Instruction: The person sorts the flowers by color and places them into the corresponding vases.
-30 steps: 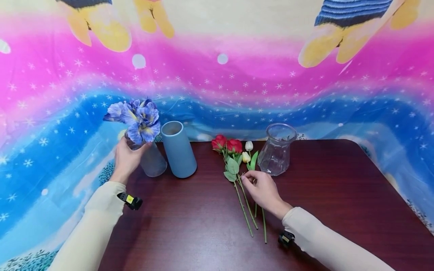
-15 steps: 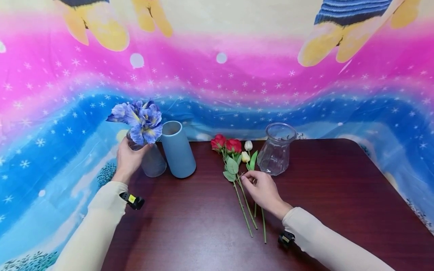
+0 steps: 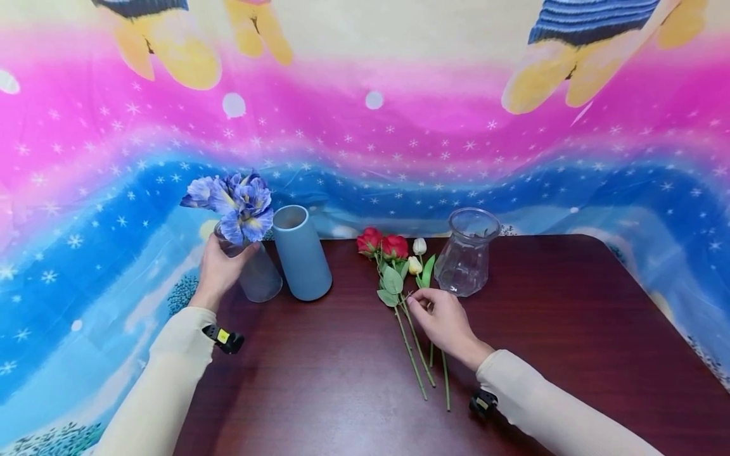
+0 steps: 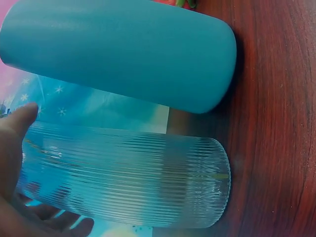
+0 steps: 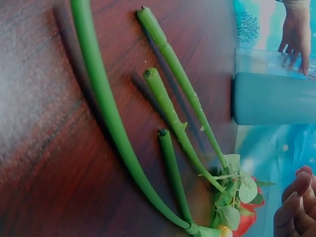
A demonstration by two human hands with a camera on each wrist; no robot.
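In the head view the left hand point(image 3: 221, 269) grips the ribbed clear vase point(image 3: 259, 275) near its rim, and blue-purple irises point(image 3: 242, 206) stand in it. Thumb and fingers lie on opposite sides of this vase point(image 4: 123, 173) in the left wrist view. The right hand point(image 3: 445, 320), fingers loosely curled, hovers by the stems of two red roses point(image 3: 393, 247) and two pale tulips point(image 3: 414, 265) lying on the table. In the right wrist view the right hand point(image 5: 298, 207) appears beside the roses point(image 5: 243, 221), holding nothing visible.
A blue-grey vase point(image 3: 302, 259) stands close to the right of the ribbed one. Behind the right hand is a faceted clear glass vase point(image 3: 464, 266) with a wide rim. The dark red table point(image 3: 319, 380) meets a patterned cloth point(image 3: 325, 126) at its back edge.
The left hand and the irises have shifted slightly to the right, the ribbed vase with them. The right hand and the flowers lying on the table have stayed in place.
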